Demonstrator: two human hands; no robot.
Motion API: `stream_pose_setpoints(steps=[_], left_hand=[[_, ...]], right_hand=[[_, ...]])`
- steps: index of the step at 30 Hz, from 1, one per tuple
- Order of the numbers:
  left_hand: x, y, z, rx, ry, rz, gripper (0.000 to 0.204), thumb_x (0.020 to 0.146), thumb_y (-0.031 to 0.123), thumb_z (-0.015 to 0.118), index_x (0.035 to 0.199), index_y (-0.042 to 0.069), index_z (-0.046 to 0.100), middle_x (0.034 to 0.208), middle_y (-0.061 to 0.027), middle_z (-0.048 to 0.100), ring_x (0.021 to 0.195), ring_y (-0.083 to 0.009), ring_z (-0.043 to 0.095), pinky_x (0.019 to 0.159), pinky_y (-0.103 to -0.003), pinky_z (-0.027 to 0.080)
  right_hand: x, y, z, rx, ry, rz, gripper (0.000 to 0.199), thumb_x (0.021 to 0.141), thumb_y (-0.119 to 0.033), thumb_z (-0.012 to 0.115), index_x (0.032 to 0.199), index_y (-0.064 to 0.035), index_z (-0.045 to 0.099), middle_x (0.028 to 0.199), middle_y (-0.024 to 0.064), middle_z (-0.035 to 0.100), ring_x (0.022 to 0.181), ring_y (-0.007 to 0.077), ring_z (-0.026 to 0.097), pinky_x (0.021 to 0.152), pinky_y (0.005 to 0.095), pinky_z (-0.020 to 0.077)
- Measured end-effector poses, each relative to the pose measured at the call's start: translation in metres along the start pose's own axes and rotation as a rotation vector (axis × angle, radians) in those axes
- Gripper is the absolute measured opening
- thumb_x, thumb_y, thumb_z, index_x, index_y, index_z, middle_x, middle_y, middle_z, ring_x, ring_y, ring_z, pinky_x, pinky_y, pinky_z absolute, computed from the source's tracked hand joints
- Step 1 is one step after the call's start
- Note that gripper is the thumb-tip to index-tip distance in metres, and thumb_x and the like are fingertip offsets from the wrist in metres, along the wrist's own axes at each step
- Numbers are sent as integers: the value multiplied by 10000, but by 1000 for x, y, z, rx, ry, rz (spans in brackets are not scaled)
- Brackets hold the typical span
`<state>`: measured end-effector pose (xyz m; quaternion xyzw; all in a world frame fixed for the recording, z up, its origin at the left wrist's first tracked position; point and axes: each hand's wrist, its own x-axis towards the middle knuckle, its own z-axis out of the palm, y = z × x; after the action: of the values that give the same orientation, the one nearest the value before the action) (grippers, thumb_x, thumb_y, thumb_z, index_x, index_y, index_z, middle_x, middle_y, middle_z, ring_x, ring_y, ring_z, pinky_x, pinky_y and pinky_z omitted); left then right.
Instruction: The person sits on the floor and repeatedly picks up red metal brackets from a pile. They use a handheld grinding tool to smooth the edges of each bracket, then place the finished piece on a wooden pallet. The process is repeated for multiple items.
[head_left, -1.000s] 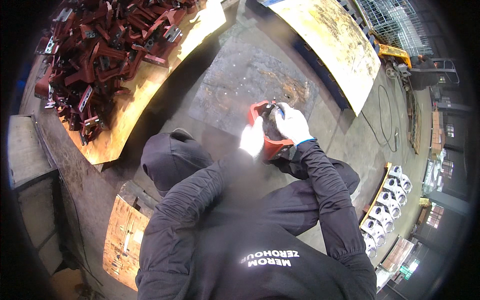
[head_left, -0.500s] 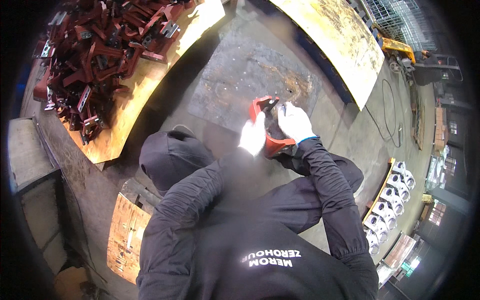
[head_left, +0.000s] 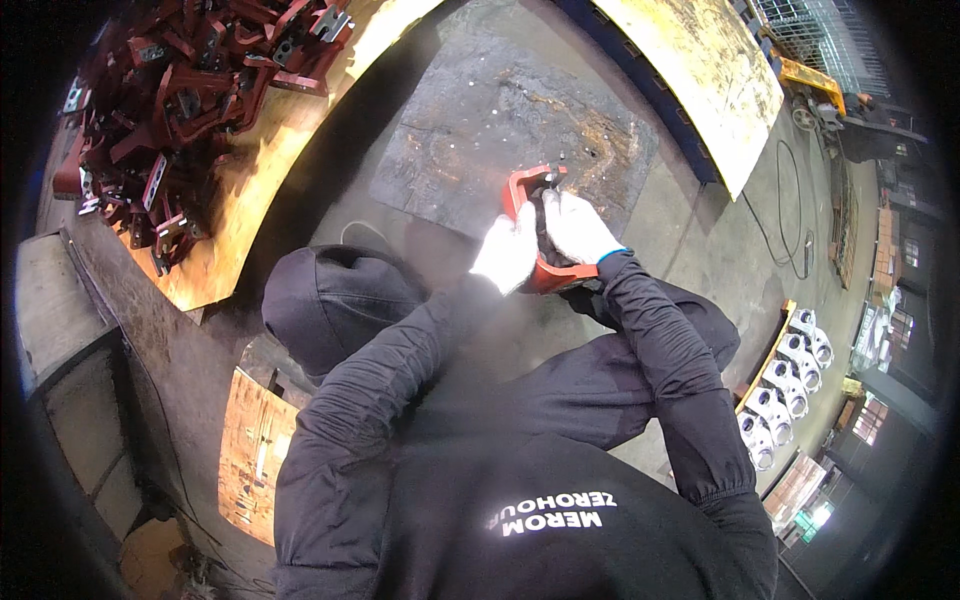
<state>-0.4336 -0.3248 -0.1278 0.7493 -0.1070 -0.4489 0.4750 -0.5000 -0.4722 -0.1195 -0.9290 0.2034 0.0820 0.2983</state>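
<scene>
A red-painted metal bracket [head_left: 521, 187], bent roughly into a C, is held tilted above the floor in front of my knees. My left hand [head_left: 507, 252], in a white glove, is closed around its left side. Also gloved in white, my right hand [head_left: 584, 232] reaches into the bracket's open side with fingers curled together against the inner face. Whatever those fingertips pinch, if anything, is hidden. Small dark metal parts show by the bracket's upper end, too small to name. The bracket's lower end [head_left: 566, 272] passes beneath my right wrist.
A stained dark plate [head_left: 470, 130] lies on the floor ahead. Many red brackets [head_left: 190, 100] are heaped on a wooden board [head_left: 215, 265] at left. Another board [head_left: 715, 90] stands at far right; silvery castings [head_left: 785, 390] line a rack. A cable [head_left: 782, 235] loops on the floor.
My right hand has moved left, deeper into the bracket, and its fingertips now meet the inner face near my left hand. The bracket has tilted slightly. The whole view has shifted a little.
</scene>
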Motion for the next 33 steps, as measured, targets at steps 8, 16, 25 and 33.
stream_pose_setpoints(steps=[8, 16, 25, 33], left_hand=[[-6, 1, 2, 151, 16, 28, 612, 983, 482, 391, 1037, -113, 529, 969, -337, 616, 948, -442, 619, 829, -452, 477], [-4, 6, -7, 130, -15, 39, 565, 988, 453, 408, 1026, -100, 524, 911, -303, 625, 874, -428, 625, 771, -437, 491], [21, -19, 1, -243, -19, -76, 737, 968, 591, 321, 1149, -77, 577, 993, -253, 645, 964, -318, 620, 816, -396, 461], [18, -12, -7, -368, -164, -159, 675, 973, 536, 427, 1313, -43, 498, 1234, -104, 565, 1119, -165, 502, 953, -284, 403]], right_hand=[[0, -16, -11, 7, -125, 34, 298, 936, -173, 395, 986, 61, 572, 811, 257, 626, 753, 383, 627, 704, 467, 499], [-6, -15, -34, 388, 330, 46, 398, 989, -372, 430, 881, -10, 556, 601, 66, 551, 508, 183, 562, 493, 341, 451], [-17, 5, -25, 99, -229, 288, 506, 963, -416, 433, 972, 55, 619, 909, 249, 647, 911, 396, 610, 827, 448, 448], [-1, 2, 10, 133, -206, 64, 561, 968, -450, 361, 988, 49, 618, 934, 250, 657, 915, 409, 619, 810, 443, 454]])
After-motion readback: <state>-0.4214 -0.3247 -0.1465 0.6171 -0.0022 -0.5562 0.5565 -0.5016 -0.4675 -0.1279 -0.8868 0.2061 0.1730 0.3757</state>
